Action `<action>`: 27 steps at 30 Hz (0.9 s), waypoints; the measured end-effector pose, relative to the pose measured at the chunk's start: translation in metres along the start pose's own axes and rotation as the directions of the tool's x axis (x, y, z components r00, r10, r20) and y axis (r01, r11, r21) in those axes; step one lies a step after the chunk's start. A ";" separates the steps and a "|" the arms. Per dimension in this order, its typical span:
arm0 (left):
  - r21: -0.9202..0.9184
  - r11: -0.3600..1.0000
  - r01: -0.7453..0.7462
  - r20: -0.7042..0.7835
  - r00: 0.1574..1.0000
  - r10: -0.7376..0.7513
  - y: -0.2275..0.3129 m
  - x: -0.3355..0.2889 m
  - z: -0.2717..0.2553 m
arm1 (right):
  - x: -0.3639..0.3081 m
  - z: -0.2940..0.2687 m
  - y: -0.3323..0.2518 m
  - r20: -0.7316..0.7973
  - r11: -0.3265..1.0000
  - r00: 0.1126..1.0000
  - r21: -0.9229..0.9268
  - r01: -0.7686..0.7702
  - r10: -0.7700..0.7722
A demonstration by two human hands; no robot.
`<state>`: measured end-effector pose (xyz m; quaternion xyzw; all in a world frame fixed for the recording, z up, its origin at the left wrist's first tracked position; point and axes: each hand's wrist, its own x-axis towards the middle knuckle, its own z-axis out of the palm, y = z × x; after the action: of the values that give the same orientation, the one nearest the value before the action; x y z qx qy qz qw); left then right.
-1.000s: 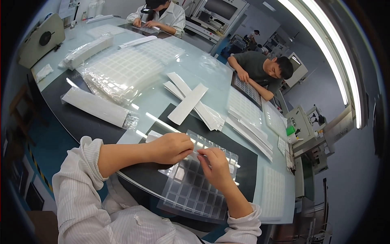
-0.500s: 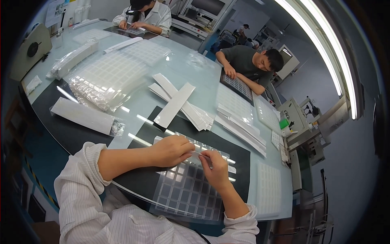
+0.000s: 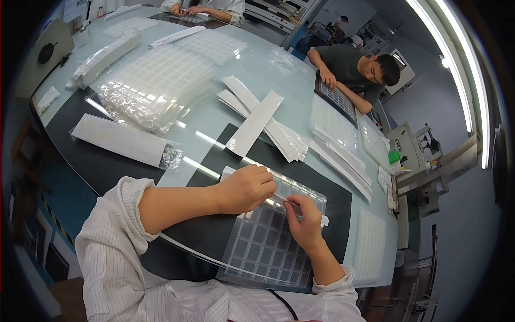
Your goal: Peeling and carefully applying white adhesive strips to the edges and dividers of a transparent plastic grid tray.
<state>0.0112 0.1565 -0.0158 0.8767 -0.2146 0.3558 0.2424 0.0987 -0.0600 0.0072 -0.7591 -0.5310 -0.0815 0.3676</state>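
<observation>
A clear plastic sheet with a grid of grey rectangles point(image 3: 263, 248) lies before me, partly on a black mat point(image 3: 339, 217). Over its upper part, both hands pinch a thin pale strip point(image 3: 279, 198); whether it is loose or part of the sheet, I cannot tell. My left hand point(image 3: 245, 189) has its fingers curled closed at the strip's left end, back of the hand upward. With thumb and fingers, my right hand point(image 3: 303, 221) grips the right end. White paper shows beneath the sheet near both hands.
Fanned white strips point(image 3: 256, 122) lie beyond my hands. At left are a bagged bundle of white strips point(image 3: 119, 139) and bagged clear grid sheets point(image 3: 155, 80). More white strips point(image 3: 343, 163) lie right. A co-worker point(image 3: 354, 75) leans over a dark tray; another sits at the far edge.
The view has shifted, so the table and things on it appear farther right and slightly higher. Both hands keep their pinch on the pale strip.
</observation>
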 end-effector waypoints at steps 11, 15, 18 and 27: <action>-0.015 1.000 0.017 -0.128 0.992 -0.019 0.000 0.002 0.000 | 0.015 -0.007 -0.004 -0.017 1.000 1.000 0.012 0.015 -0.015; -0.079 0.996 0.043 -0.114 0.992 -0.052 0.002 0.001 0.001 | 0.013 -0.008 -0.003 0.005 1.000 1.000 -0.002 0.007 -0.007; -0.146 0.988 0.050 -0.125 0.990 -0.068 0.010 0.001 0.000 | 0.009 -0.011 0.001 0.020 0.999 0.999 -0.033 0.028 -0.027; -0.206 0.971 0.118 -0.040 0.991 -0.129 0.006 0.002 0.001 | 0.000 -0.019 0.004 0.023 0.988 0.995 -0.114 0.104 -0.102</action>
<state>0.0099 0.1504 -0.0134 0.8493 -0.1885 0.3393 0.3580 0.1076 -0.0730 0.0190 -0.7512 -0.5670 -0.1245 0.3141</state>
